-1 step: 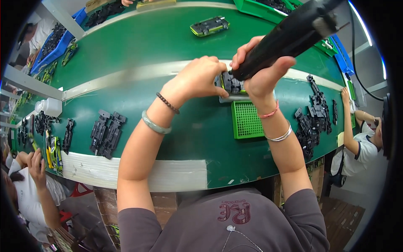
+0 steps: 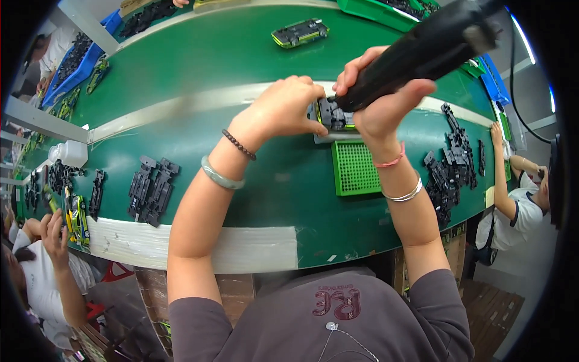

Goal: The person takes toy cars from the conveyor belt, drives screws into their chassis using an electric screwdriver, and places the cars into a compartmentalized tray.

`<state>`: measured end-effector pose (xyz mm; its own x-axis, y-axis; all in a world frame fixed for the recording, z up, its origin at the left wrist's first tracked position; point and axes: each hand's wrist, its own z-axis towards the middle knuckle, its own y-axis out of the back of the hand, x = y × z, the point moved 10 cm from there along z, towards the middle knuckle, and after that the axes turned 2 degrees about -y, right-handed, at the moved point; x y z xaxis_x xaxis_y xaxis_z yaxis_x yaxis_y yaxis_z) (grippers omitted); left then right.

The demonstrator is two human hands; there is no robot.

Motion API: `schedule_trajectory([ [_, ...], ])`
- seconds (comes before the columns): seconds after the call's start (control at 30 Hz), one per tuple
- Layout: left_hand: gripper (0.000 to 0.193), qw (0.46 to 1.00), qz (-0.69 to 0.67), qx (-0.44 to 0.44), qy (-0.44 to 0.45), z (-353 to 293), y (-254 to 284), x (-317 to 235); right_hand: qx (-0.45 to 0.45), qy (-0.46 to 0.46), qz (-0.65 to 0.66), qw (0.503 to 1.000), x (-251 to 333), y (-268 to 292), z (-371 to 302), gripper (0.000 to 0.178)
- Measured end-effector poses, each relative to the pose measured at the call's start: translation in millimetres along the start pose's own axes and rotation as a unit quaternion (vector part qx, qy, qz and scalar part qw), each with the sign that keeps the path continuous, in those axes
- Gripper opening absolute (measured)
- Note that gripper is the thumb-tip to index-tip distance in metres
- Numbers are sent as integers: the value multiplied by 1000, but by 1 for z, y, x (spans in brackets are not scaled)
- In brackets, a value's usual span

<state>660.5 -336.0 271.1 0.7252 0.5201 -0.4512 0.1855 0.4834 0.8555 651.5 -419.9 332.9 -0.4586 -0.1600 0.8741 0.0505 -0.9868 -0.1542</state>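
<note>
A black, rod-shaped electric screwdriver (image 2: 416,57) slants across the upper right of the head view, gripped in my right hand (image 2: 383,117) with the thumb sticking out. Its lower end points at a toy car (image 2: 333,116) lying with its black underside up and green-yellow trim at the edge. At the car's left end my left hand (image 2: 283,108) curls round it, thumb and fingers pressing on the sides. Beneath the car shows part of a pale grey holder (image 2: 338,139). My right hand hides the car's right end. Whether the bit touches a screw cannot be made out.
Just nearer stands a green perforated tray (image 2: 351,175). Black chassis parts lie left (image 2: 151,190) and in a heap at right (image 2: 449,169). Another upturned toy car (image 2: 300,33) rests on the far green belt. A white container (image 2: 69,154) stands at left. Co-workers sit on both sides.
The screwdriver and my right hand have shifted slightly to the right, so a little more of the toy car's underside shows. My left hand keeps its hold.
</note>
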Motion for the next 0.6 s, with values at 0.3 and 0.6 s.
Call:
schedule_trajectory([
  [0.3,51,999,-10,10,31,-4,-1,4,-30,-70,38,996,2,29,-64,96],
  [0.6,54,999,-14,12,45,-6,-3,7,-54,-71,60,994,-13,38,-72,93],
])
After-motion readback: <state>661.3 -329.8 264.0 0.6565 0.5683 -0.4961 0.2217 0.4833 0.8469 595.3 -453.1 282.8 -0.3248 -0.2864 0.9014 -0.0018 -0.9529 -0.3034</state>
